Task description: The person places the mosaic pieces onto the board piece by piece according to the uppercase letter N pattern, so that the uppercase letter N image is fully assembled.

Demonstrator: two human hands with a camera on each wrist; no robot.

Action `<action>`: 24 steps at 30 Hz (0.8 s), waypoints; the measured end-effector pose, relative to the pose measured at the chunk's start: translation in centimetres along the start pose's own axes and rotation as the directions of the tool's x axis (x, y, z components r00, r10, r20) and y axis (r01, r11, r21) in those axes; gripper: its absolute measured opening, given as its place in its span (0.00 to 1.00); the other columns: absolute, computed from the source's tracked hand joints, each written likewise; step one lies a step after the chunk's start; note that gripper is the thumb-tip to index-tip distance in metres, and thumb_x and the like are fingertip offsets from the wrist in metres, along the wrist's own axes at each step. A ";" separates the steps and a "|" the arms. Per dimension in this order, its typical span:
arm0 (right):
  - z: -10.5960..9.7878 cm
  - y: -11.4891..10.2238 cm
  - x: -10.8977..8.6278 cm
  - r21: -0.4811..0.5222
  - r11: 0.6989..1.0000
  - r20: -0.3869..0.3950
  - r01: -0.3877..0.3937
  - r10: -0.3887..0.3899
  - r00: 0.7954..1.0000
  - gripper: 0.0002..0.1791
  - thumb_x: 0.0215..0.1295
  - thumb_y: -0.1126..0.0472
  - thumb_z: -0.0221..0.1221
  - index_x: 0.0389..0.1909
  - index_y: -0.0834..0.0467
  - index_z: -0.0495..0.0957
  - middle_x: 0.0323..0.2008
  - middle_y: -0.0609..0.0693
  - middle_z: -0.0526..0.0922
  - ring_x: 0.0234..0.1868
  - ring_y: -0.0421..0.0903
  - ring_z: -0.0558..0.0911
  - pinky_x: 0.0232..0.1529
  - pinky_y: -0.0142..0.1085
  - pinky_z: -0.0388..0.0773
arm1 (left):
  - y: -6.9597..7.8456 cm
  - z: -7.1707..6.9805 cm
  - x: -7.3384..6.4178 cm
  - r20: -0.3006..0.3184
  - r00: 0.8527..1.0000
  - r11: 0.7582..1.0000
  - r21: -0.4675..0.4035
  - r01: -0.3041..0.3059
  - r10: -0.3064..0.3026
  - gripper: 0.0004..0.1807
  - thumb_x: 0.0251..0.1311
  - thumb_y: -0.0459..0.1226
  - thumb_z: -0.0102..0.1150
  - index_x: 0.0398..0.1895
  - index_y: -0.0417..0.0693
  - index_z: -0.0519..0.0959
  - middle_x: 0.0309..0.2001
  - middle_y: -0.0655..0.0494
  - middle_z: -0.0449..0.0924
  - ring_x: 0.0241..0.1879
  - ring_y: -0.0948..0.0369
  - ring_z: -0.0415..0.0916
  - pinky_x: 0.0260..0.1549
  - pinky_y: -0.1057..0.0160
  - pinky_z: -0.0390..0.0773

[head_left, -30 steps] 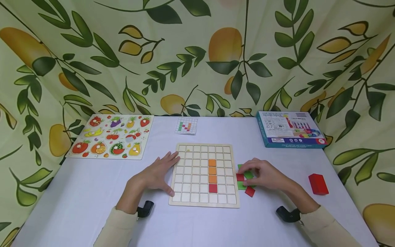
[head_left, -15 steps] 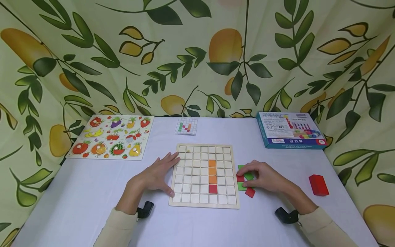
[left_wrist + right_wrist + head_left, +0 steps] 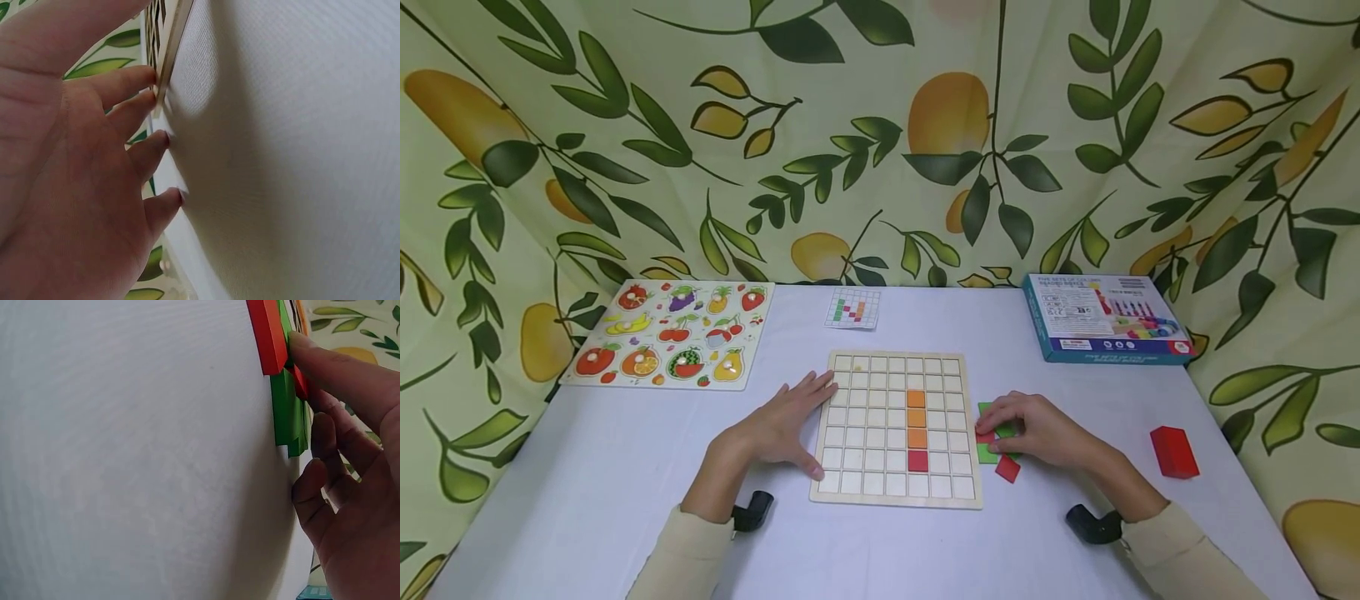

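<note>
A wooden grid board (image 3: 856,483) lies on the white table, with a column of three orange tiles (image 3: 917,417) and a red tile (image 3: 917,461) below them. Along its left edge rests my left hand (image 3: 775,421), fingers spread, thumb at the lower-left corner; the left wrist view has the fingertips against the board's side (image 3: 170,56). To the right of the board, my right hand (image 3: 1037,425) pinches a red tile (image 3: 300,384) between thumb and fingers. Around it lie green tiles (image 3: 987,454), partly hidden by the hand, and another red tile (image 3: 1007,469).
A small pattern card (image 3: 852,308) with a coloured grid lies behind the board. At the back left is a fruit puzzle board (image 3: 673,333). A blue game box (image 3: 1108,318) stands at the back right, with a red block (image 3: 1175,452) nearer on the right.
The red tile beside the board has shifted slightly and tilted under my right fingers, which have drawn together on it. My left hand has stayed in place.
</note>
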State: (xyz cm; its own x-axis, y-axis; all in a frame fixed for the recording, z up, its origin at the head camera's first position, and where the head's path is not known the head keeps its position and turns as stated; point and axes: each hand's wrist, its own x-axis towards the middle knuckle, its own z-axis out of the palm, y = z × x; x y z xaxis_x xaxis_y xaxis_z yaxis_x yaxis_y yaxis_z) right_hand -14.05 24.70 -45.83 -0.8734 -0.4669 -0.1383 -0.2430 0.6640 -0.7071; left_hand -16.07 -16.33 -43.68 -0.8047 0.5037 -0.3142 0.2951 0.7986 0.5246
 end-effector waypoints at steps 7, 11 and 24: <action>-0.1 0.1 0.0 0.012 1.000 0.009 0.013 -0.013 1.000 0.11 0.56 0.60 0.74 0.41 0.47 0.91 0.46 0.44 0.87 0.56 0.52 0.80 0.45 0.25 0.85 | 0.2 0.0 0.2 -0.001 1.000 1.000 0.008 -0.001 0.001 0.69 0.30 0.51 0.87 0.80 0.47 0.58 0.84 0.54 0.46 0.85 0.48 0.39 0.82 0.38 0.44; 0.0 0.0 -0.1 0.033 0.999 0.017 0.023 -0.024 1.000 0.11 0.56 0.61 0.74 0.41 0.47 0.91 0.46 0.44 0.86 0.57 0.53 0.81 0.45 0.25 0.86 | 0.4 0.0 0.2 0.004 1.000 1.000 0.011 0.008 -0.008 0.69 0.30 0.51 0.87 0.80 0.48 0.58 0.84 0.55 0.46 0.85 0.48 0.39 0.82 0.38 0.44; -0.2 -0.7 0.2 0.021 1.000 0.040 0.020 -0.021 0.999 0.11 0.55 0.62 0.74 0.40 0.47 0.91 0.44 0.44 0.85 0.53 0.49 0.82 0.43 0.25 0.86 | 0.2 0.1 -0.2 -0.009 1.000 1.000 -0.008 0.006 -0.006 0.69 0.29 0.51 0.87 0.80 0.47 0.58 0.84 0.54 0.47 0.85 0.48 0.38 0.82 0.38 0.44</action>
State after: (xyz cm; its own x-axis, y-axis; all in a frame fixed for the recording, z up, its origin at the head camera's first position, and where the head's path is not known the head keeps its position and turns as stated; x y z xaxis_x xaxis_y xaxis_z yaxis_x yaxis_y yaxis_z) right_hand -14.12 24.25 -45.26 -0.8507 -0.5037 -0.1507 -0.2518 0.6419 -0.7242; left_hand -15.80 -16.23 -43.65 -0.8113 0.4956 -0.3100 0.2862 0.7992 0.5286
